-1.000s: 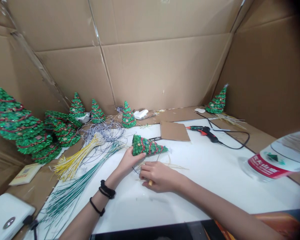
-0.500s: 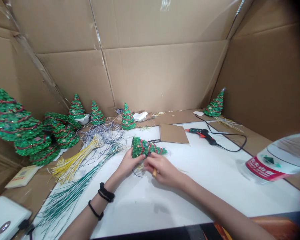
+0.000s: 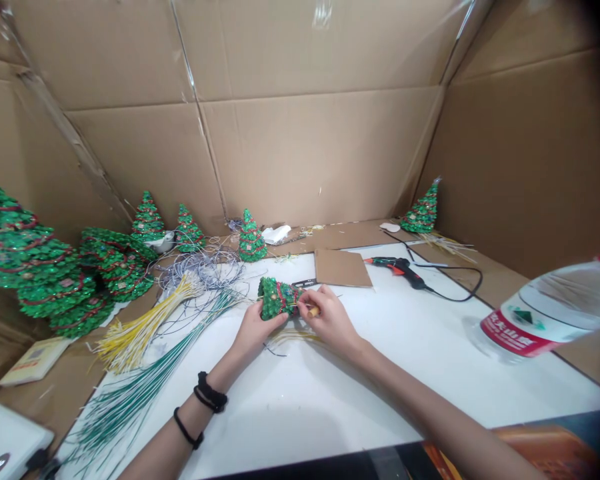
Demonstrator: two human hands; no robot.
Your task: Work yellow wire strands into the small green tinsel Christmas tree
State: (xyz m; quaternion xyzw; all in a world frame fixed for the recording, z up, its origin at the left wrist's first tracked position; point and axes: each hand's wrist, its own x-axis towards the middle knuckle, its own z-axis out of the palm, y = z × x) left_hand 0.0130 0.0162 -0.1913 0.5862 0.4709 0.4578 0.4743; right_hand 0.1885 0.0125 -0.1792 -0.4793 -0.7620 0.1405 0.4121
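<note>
My left hand (image 3: pixel 254 328) is closed round the base end of a small green Christmas tree (image 3: pixel 275 297) with red garland, which lies on its side just over the white board. At the tree's tip end, my right hand (image 3: pixel 330 317) is closed on a small tool with a tan wooden handle (image 3: pixel 314 311). The tool's working end is too small to make out. My right fingers cover the tree's tip and also pinch near a thin pale strand against its side. Loose pale strands (image 3: pixel 300 337) lie on the board below.
More Christmas trees (image 3: pixel 253 237) stand along the back and left. Yellow strands (image 3: pixel 145 327) and green strands (image 3: pixel 150 387) lie at left. A cardboard piece (image 3: pixel 343 268) and a glue gun (image 3: pixel 400 270) with a cord are beyond my hands. A large bottle (image 3: pixel 525 327) stands at right.
My right hand has moved up and turned, so the wooden handle now points along the tree's side. The tree's tip has gone behind my right fingers. My left hand keeps its hold.
</note>
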